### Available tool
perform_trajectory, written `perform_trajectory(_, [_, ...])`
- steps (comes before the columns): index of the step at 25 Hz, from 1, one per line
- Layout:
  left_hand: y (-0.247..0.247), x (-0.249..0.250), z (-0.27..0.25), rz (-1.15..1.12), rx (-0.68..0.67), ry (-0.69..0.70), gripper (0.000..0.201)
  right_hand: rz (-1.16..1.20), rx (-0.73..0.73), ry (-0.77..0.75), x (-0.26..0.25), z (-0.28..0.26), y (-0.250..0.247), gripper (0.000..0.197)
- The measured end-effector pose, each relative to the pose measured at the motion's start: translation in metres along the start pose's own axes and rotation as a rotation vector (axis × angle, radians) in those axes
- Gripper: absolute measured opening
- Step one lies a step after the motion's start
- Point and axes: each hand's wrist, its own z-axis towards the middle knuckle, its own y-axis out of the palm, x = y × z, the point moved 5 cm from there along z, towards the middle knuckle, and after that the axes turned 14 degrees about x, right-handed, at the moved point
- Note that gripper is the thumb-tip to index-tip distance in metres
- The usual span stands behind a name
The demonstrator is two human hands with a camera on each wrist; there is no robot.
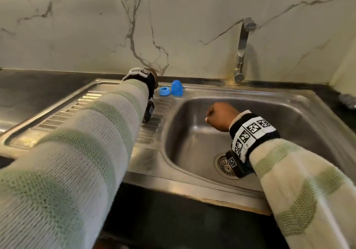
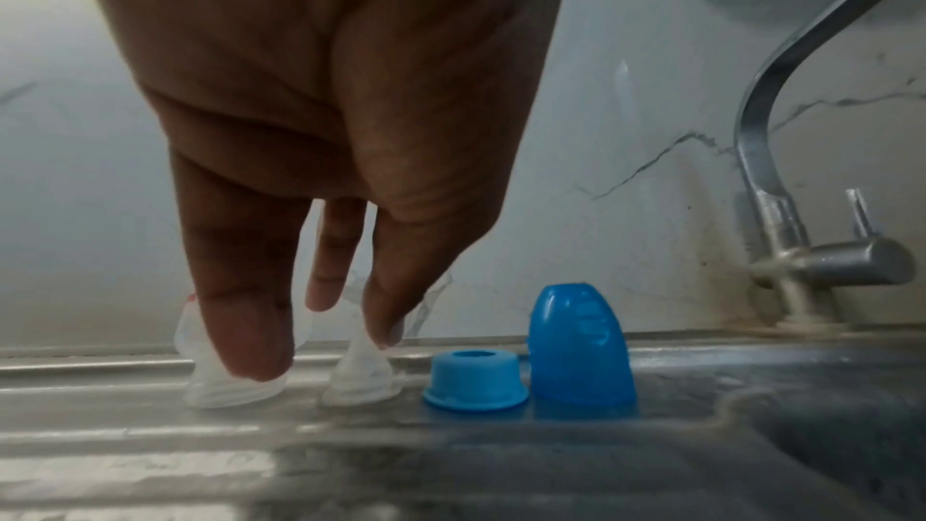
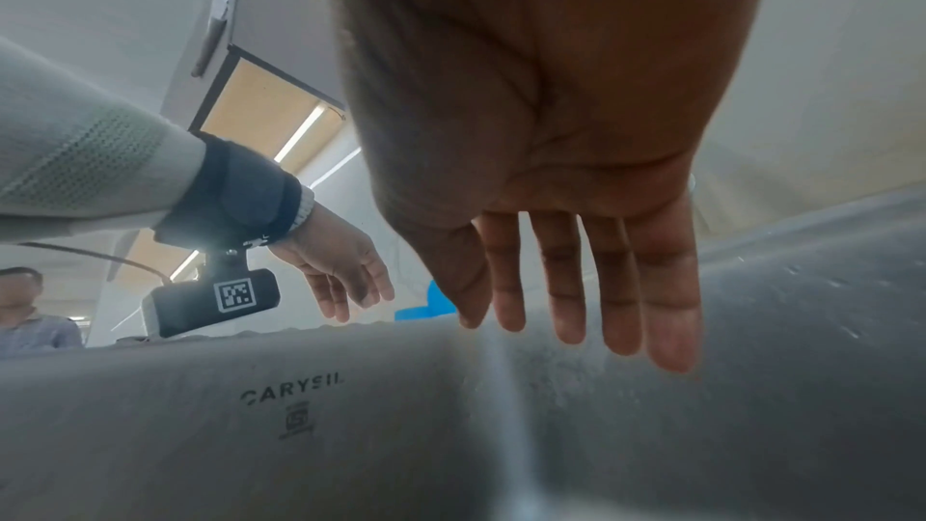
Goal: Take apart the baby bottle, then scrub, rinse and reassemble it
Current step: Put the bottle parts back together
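The sink (image 1: 250, 94) takes up most of what I see, its ribbed drainboard (image 1: 63, 113) running off to the left and the tap (image 1: 243, 52) standing at the back edge. All the bottle parts stand in a row along the drainboard's back edge, next to the basin's back left corner.

My right hand (image 3: 576, 232) hangs inside the basin with fingers straight and apart, holding nothing. My left hand (image 2: 321, 133) reaches to the back edge of the drainboard, fingers pointing down and relaxed, tips just at the clear pieces; I can't tell whether they touch, but nothing is gripped.

From the left, the row runs: the clear bottle body (image 2: 220, 379), mouth down as far as I can judge; the clear silicone nipple (image 2: 363, 375) beside it; the blue collar ring (image 2: 475, 379); then the blue cap (image 2: 581, 347) nearest the basin.

The bottle looks fully taken apart, so I judge the step in hand is picking up one clear piece to scrub or rinse. To do it well, I should pinch one part low and firmly, since wet clear plastic slips and is hard to see on steel, lift it straight up without knocking its neighbours into the basin, and bring it under the tap where my free right hand can help.
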Motion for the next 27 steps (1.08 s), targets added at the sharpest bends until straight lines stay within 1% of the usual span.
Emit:
perform_trajectory(3, [0.006,-0.001,0.008,0.053,0.009,0.006,0.02,-0.015,-0.042,-0.02,0.003,0.001,0.01,0.016])
perform_trajectory(5, [0.007,0.006,0.011,0.045,0.039,0.041,0.021,0.0,-0.028,-0.018,0.004,0.001,0.011,0.015])
perform_trajectory(6, [0.008,0.009,0.009,0.044,0.023,0.055,0.019,0.01,-0.017,-0.011,0.004,0.001,0.009,0.015])
perform_trajectory(7, [0.011,0.01,0.01,0.06,0.007,0.057,0.019,0.016,-0.015,-0.004,0.003,0.0,0.008,0.015])
perform_trajectory(9, [0.011,0.013,0.01,0.08,0.021,0.052,0.02,0.023,-0.026,0.0,0.002,-0.002,0.007,0.014])
perform_trajectory(11, [0.008,0.02,0.014,0.054,0.041,0.072,0.016,0.028,-0.023,-0.01,-0.001,-0.005,0.003,0.016])
perform_trajectory(13, [-0.005,0.027,0.015,0.03,0.075,0.115,0.011,0.061,0.025,-0.022,-0.005,-0.005,-0.006,0.018])
perform_trajectory(17, [-0.047,0.046,-0.013,-0.051,0.187,0.185,0.01,0.181,0.129,-0.074,-0.022,-0.013,-0.021,0.028])
perform_trajectory(20, [-0.07,0.051,-0.032,-0.016,0.239,0.21,0.016,0.164,0.107,-0.107,-0.027,-0.014,-0.018,0.033])
perform_trajectory(22, [-0.076,0.05,-0.037,-0.012,0.247,0.2,0.019,0.177,0.09,-0.075,-0.02,-0.009,-0.011,0.039])
perform_trajectory(23, [-0.077,0.051,-0.037,-0.019,0.247,0.209,0.018,0.206,0.082,-0.043,-0.015,-0.007,-0.005,0.043])
perform_trajectory(24, [-0.077,0.053,-0.037,-0.029,0.241,0.217,0.014,0.268,0.049,0.022,-0.01,-0.005,0.007,0.05])
perform_trajectory(26, [-0.072,0.061,-0.038,-0.014,0.222,0.241,0.006,0.467,-0.09,0.212,-0.005,-0.003,0.032,0.068])
perform_trajectory(27, [-0.068,0.065,-0.039,-0.023,0.215,0.242,0.005,0.523,-0.143,0.284,-0.004,0.0,0.041,0.074])
